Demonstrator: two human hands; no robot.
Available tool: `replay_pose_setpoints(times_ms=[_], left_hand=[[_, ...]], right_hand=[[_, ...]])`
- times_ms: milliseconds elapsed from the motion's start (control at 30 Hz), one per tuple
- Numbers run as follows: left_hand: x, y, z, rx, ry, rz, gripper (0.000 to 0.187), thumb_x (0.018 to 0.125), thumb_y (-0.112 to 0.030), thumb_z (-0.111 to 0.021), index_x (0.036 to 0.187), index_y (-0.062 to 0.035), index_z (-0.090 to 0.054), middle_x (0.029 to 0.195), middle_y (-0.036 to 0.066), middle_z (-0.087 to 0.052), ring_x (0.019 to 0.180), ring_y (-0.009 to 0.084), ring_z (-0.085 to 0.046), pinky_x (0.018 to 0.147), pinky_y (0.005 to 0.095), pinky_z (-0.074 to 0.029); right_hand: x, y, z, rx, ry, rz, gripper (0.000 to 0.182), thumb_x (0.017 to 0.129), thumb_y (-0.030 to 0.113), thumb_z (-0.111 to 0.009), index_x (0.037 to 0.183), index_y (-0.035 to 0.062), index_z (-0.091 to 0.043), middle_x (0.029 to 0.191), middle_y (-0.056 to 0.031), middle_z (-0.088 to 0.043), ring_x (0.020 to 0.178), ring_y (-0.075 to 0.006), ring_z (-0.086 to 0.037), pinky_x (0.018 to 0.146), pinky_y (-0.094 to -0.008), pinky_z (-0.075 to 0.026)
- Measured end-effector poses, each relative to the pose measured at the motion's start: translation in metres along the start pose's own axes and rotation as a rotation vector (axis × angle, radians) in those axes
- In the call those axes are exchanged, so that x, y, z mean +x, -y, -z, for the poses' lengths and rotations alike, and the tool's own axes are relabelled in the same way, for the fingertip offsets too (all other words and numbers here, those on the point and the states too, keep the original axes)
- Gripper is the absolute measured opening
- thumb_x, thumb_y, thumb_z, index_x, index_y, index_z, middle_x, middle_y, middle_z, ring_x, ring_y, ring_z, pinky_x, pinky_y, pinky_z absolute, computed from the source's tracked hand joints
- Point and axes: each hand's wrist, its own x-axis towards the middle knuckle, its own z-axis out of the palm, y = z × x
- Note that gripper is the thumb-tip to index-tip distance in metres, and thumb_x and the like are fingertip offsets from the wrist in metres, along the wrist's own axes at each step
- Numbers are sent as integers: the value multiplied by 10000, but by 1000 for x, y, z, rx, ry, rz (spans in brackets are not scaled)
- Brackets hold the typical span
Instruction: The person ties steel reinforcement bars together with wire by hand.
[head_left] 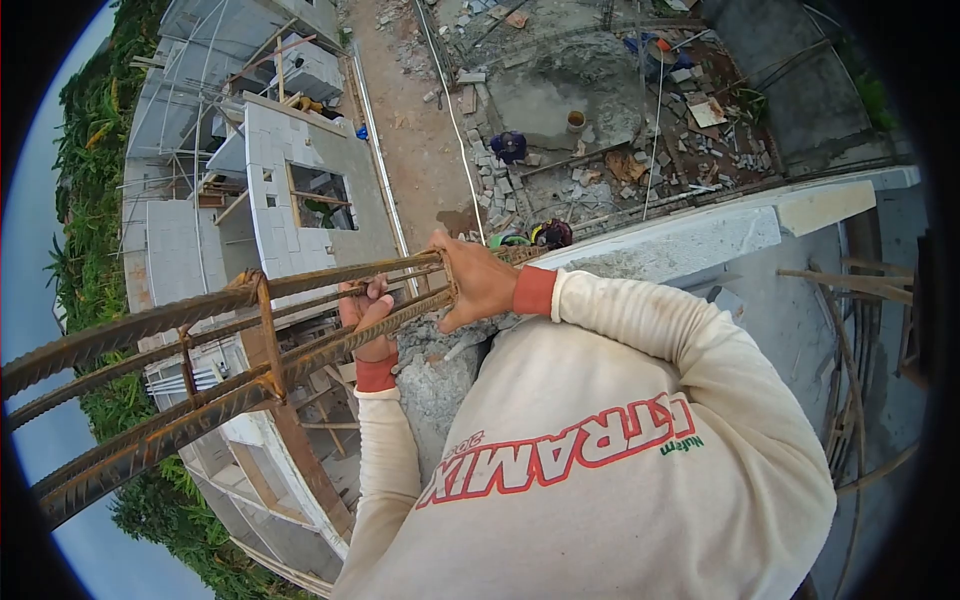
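A long rusty rebar cage [267, 340] of ribbed bars tied with square stirrups runs from the left edge to the centre of the head view. My right hand [480, 280] is closed round the cage's bars near a stirrup at its centre end. To the left of it, my left hand [368, 320] has its fingers curled on the bars, which cross in front of part of the hand. Both hands come out of long cream sleeves with red cuffs. Below the hands is a rough grey concrete top [435, 375].
A pale wall top [670, 245] runs to the upper right. Far below are block buildings [300, 215], a dirt path [410, 130] and rubble [700, 140]. A person [508, 147] is down there, and another [552, 234] shows beyond the wall. Wooden poles [850, 285] stick out at right.
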Motion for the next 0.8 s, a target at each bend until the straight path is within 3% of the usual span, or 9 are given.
replay_pose_setpoints(times_ms=[67, 200, 300, 367, 800], left_hand=[[1, 0, 0, -3, 33, -13, 427, 845, 54, -573, 1251, -54, -497, 1007, 43, -454, 1052, 206, -511, 1165, 419, -370], [2, 0, 2, 11, 32, -7, 438, 827, 34, -596, 1244, -59, -502, 993, 39, -444, 1050, 205, -510, 1152, 403, -373], [1, -2, 3, -11, 33, 19, 439, 848, 93, -608, 1234, -78, -487, 998, 32, -451, 1012, 163, -477, 1009, 308, -387], [2, -1, 5, -8, 58, 0, 442, 850, 95, -604, 1239, -80, -487, 996, 32, -446, 1006, 163, -473, 1010, 309, -384], [2, 1, 4, -49, 75, -22, 455, 838, 98, -596, 1249, -61, -482, 1009, 39, -451, 1035, 177, -475, 1064, 331, -353]], right_hand=[[1, -2, -3, -11, -24, 27, 931, 540, 306, -980, 1217, 40, -399, 1026, -222, -619, 954, -440, -637, 838, -484, -509], [1, 2, 1, -6, 11, -11, 915, 558, 307, -968, 1210, 40, -385, 1047, -264, -634, 990, -493, -633, 845, -506, -517], [1, 1, 0, -2, 5, -10, 912, 558, 304, -968, 1205, 43, -380, 1021, -253, -631, 959, -484, -635, 822, -501, -516], [1, 0, -1, -17, 0, -26, 909, 554, 304, -970, 1198, 45, -384, 982, -225, -627, 926, -456, -637, 802, -488, -513], [0, 3, 1, 1, 3, -3, 905, 560, 304, -973, 1193, 47, -380, 969, -229, -640, 917, -468, -647, 794, -489, -517]])
